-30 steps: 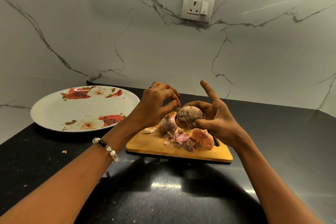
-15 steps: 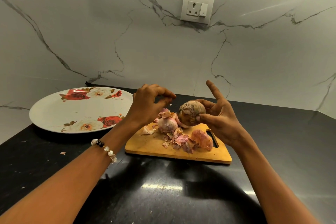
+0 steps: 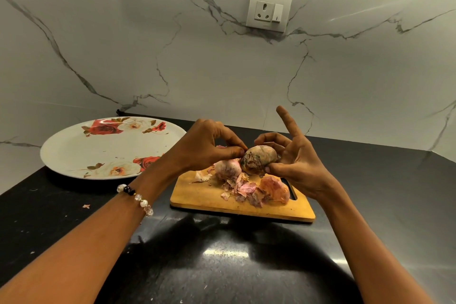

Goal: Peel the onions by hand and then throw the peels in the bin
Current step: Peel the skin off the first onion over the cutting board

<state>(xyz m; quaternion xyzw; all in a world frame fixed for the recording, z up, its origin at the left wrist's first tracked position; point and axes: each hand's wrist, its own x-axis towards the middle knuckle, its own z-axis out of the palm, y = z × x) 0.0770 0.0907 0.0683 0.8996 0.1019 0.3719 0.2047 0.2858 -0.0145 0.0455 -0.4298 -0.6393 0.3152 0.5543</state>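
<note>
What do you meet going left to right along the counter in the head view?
Floral plate → beaded bracelet → left hand → onion on the board → held onion → right hand.

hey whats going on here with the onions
A person is peeling onions by hand over a wooden cutting board. The right hand holds an onion that is mostly in its skin, while the left hand pinches at its end. Another onion and a pile of loose peels lie on the board. A floral plate sits to the left.
</note>
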